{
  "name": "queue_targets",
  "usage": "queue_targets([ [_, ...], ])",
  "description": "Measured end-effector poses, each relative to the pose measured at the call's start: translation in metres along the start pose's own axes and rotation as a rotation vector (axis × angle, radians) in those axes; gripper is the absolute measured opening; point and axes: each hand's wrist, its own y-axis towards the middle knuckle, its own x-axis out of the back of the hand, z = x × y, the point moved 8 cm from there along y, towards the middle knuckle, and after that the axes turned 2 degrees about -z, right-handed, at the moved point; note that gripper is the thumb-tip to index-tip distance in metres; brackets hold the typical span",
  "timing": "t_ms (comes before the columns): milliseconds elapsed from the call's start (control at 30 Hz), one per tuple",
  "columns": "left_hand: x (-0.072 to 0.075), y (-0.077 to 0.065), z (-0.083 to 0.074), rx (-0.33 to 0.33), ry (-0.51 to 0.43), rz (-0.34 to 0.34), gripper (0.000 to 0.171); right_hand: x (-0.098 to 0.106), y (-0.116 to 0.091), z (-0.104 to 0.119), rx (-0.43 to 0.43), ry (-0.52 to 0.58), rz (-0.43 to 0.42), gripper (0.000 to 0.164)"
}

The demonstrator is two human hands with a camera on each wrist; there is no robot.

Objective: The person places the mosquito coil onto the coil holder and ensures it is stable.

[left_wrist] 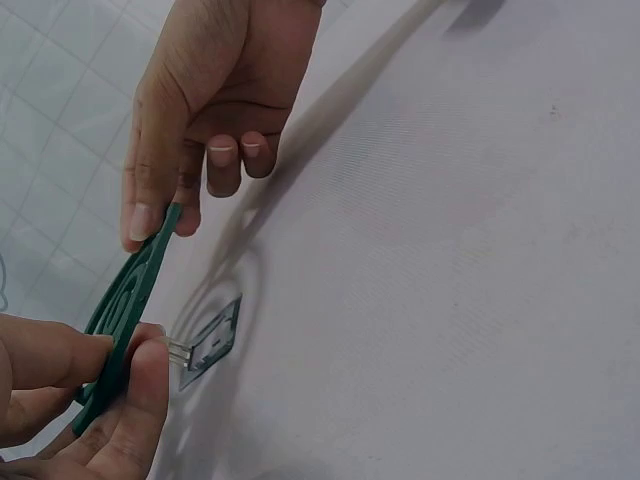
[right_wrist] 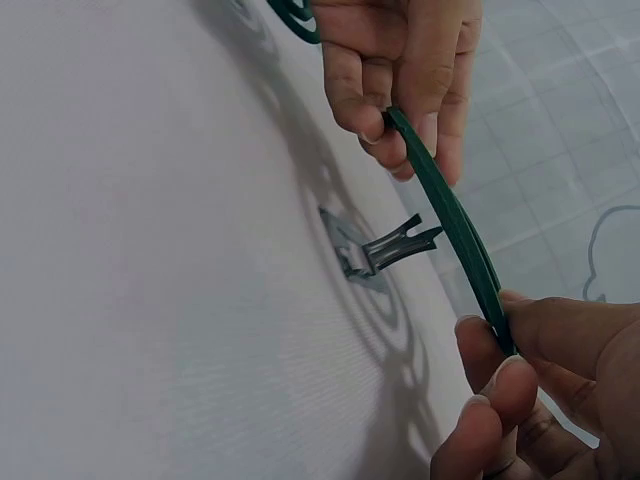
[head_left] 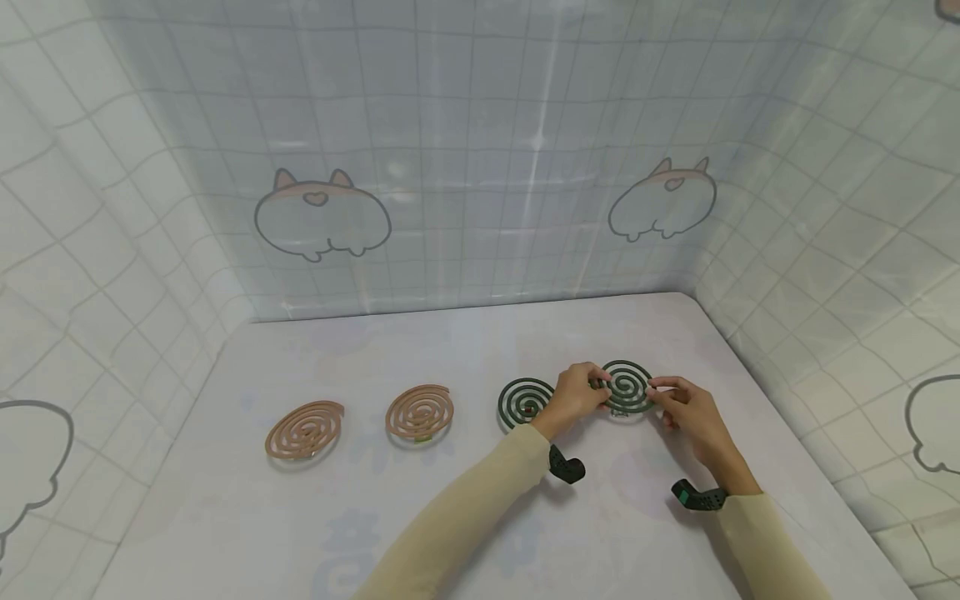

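A green mosquito coil (head_left: 626, 387) is held by its edges between both hands. My left hand (head_left: 573, 398) pinches its left edge with thumb and fingers; my right hand (head_left: 692, 415) pinches the right edge. Beneath the coil, a small metal coil stand (right_wrist: 352, 255) rests on the table, its prongs pointing up toward the coil's underside. In the right wrist view a narrow gap shows between prongs and coil (right_wrist: 455, 225). Another green coil (head_left: 516, 402) lies beside my left hand, which partly covers it.
Two brown mosquito coils, a left one (head_left: 303, 430) and a middle one (head_left: 420, 412), sit slightly raised on the left half of the white table (head_left: 247, 517). Tile-patterned sheeting (head_left: 480, 167) rises behind the table and at both sides.
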Motion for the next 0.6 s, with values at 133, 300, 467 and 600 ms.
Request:
queue_targets([
  [133,-0.0006,-0.0012,0.0013,-0.001,0.004,0.012,0.016,-0.0022,-0.0022,-0.0003,-0.013,-0.009,0.016,0.049],
  [300,0.0017,-0.0038,0.0019,-0.002,0.004,0.009,0.017,-0.0026,-0.003,-0.0007,-0.018,-0.001,0.01,0.049],
  [467,0.0051,-0.0075,0.0006,-0.014,-0.012,0.009,0.017,-0.0031,-0.0038,0.0009,-0.006,-0.001,0.008,0.05],
  [600,0.0077,-0.0097,-0.0009,-0.029,-0.011,0.009,0.017,-0.0051,-0.0045,0.0023,0.004,0.003,0.009,0.049],
])
